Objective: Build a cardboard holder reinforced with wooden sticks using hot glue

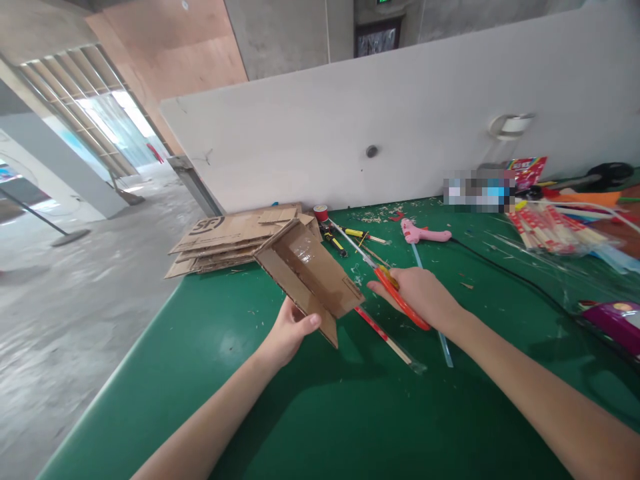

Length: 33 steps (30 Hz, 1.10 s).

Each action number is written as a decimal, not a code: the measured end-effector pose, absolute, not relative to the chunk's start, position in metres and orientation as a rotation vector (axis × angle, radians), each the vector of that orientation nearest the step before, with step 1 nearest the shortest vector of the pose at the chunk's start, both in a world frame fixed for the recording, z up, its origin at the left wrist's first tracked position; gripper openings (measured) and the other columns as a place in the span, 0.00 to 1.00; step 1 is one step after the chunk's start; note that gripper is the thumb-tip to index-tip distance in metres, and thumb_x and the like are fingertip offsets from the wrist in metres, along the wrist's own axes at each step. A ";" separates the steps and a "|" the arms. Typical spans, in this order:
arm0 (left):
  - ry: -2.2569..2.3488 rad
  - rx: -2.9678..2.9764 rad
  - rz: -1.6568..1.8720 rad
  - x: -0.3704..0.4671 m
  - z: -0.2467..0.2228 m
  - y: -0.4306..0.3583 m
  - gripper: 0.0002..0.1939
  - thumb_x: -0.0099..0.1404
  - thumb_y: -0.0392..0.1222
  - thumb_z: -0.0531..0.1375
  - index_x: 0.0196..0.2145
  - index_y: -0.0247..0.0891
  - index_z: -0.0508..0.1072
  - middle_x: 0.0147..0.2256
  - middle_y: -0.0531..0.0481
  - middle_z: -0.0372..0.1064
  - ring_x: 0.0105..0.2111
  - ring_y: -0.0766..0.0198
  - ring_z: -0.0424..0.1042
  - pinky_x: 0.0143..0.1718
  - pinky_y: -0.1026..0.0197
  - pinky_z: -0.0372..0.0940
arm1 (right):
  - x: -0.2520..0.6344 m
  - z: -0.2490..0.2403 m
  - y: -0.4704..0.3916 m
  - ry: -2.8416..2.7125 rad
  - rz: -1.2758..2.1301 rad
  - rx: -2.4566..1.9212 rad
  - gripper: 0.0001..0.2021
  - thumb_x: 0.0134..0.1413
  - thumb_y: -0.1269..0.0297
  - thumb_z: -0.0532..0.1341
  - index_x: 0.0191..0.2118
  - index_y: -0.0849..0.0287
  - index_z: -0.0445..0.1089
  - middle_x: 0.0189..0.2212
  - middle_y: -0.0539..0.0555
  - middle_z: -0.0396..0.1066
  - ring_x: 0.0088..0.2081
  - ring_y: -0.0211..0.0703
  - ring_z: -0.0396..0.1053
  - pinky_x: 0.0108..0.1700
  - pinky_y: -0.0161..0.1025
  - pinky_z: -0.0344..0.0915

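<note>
Green table [190, 413], scraps about, concrete floor [115, 287] on the L side. L hand [287, 337] has a firm pinch on the bent cardboard [320, 267], held up off the table btwn the cardboard stack [220, 233] & the R hand [425, 290]. R hand is wrapped round the scissors [405, 307], blades pointing away; can't tell blade gap. Glue gun [425, 235] lies just beyond, w/ its cord [515, 277] trailing R. Risks, prob.: L thumb near the edge, so a blade slip could nick it; one-sided hold might let the cardboard twist.
</note>
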<state>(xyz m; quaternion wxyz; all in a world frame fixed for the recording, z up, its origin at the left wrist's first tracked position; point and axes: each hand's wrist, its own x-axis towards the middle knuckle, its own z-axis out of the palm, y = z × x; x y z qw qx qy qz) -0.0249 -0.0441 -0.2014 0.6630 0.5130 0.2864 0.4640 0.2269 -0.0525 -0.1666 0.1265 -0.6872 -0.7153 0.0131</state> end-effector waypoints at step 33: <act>0.803 1.021 1.326 -0.055 -0.199 -0.001 0.30 0.55 0.52 0.66 0.53 0.40 0.64 0.50 0.44 0.67 0.46 0.57 0.69 0.44 0.56 0.67 | 0.209 -0.153 -0.058 -2.589 -0.086 -1.455 0.11 0.60 0.72 0.51 0.32 0.60 0.69 0.32 0.54 0.71 0.34 0.43 0.68 0.34 0.39 0.57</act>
